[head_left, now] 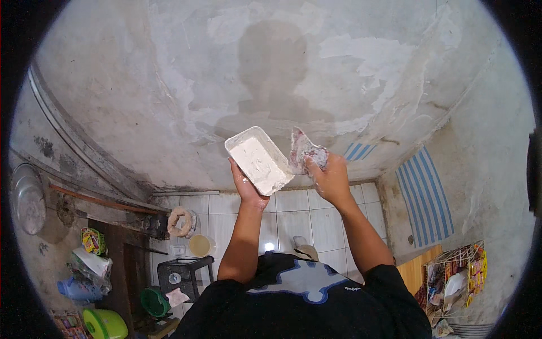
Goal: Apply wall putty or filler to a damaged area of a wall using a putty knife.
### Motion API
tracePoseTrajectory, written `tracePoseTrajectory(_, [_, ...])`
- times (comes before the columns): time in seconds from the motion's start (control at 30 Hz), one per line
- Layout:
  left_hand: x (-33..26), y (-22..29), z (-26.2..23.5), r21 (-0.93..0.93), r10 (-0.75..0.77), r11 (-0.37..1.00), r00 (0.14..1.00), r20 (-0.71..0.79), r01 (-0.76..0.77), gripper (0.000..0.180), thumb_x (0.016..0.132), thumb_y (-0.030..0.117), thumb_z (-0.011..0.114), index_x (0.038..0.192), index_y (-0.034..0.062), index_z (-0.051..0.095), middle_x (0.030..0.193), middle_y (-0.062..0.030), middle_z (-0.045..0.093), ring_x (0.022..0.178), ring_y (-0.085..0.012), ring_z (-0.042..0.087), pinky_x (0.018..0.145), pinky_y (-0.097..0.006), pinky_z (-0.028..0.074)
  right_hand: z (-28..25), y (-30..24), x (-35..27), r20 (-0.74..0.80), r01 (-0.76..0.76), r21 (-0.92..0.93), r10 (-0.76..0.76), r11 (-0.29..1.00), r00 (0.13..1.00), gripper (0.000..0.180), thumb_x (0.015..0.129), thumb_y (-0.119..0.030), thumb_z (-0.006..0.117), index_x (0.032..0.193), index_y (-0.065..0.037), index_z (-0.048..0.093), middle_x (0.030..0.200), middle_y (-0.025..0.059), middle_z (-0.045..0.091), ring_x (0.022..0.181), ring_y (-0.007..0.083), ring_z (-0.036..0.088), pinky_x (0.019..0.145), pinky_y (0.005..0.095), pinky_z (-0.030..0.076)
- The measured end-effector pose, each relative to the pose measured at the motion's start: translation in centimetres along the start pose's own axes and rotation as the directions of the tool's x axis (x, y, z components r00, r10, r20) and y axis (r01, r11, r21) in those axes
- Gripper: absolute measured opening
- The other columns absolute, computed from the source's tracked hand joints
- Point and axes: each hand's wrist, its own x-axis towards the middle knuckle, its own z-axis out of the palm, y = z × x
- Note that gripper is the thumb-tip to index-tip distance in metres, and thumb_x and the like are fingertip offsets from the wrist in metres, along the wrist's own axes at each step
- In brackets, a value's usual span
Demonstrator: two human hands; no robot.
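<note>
My left hand [248, 191] supports a white rectangular tub [272, 147] from below, fingers along its side. White putty [257, 163] coats the inside of the tub. Closed in my right hand [333, 178] is a scraper [299, 144] with a flat, roughly triangular blade, smeared with putty and reddish in places. The scraper is held just beside the tub's right edge; whether they touch I cannot tell. In front of both hands stands a grey plastered wall [186, 85] with whiter patches [367, 53] and my shadow on it.
White floor tiles [293, 226] lie below. To the left are a dark stool [195, 277], a beige bucket [201, 246], a green basin [155, 301] and a blue jug [82, 289]. At right, a blue-striped cloth [426, 198] is against the wall, above a rack of packets [451, 279].
</note>
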Motion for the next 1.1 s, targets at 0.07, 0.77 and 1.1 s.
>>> tracePoseTrajectory(0.07, [0.2,-0.1,-0.2,0.043,-0.009,0.999,1.000,0.015,0.008,0.065,0.103,0.062,0.036,0.147,0.0156,0.046,0.142,-0.0056,0.056,0.126,-0.0295,0.058,0.105,-0.049,0.049,-0.3,-0.8,0.3,0.133,0.016,-0.135,0.002,0.991,0.991,0.023,0.086,-0.017,0.068,0.091,0.006,0.068,0.082,0.0263,0.068,0.077,0.0443,0.067,0.070,0.0467,0.051])
tracePoseTrajectory(0.77, [-0.8,-2.4,-1.2,-0.002,-0.257,0.966,0.965,0.051,0.257,0.060,0.102,0.056,0.038,0.142,0.0139,0.052,0.133,-0.0089,0.061,0.118,-0.0289,0.062,0.101,-0.046,0.052,1.8,0.1,-1.9,0.117,0.119,-0.026,-0.115,0.993,0.986,0.025,0.086,-0.019,0.071,0.099,0.002,0.075,0.088,0.0231,0.071,0.080,0.0397,0.067,0.073,0.0472,0.052])
tracePoseTrajectory(1.1, [-1.1,-2.8,-0.7,-0.008,-0.330,0.942,0.933,0.144,0.335,0.062,0.103,0.056,0.037,0.145,0.0123,0.049,0.139,-0.0117,0.058,0.122,-0.0313,0.061,0.103,-0.048,0.052,-0.3,0.7,1.0,0.179,0.341,-0.187,-0.309,0.921,0.934,0.024,0.081,-0.007,0.066,0.103,0.002,0.070,0.090,0.0238,0.069,0.085,0.0417,0.067,0.077,0.0455,0.053])
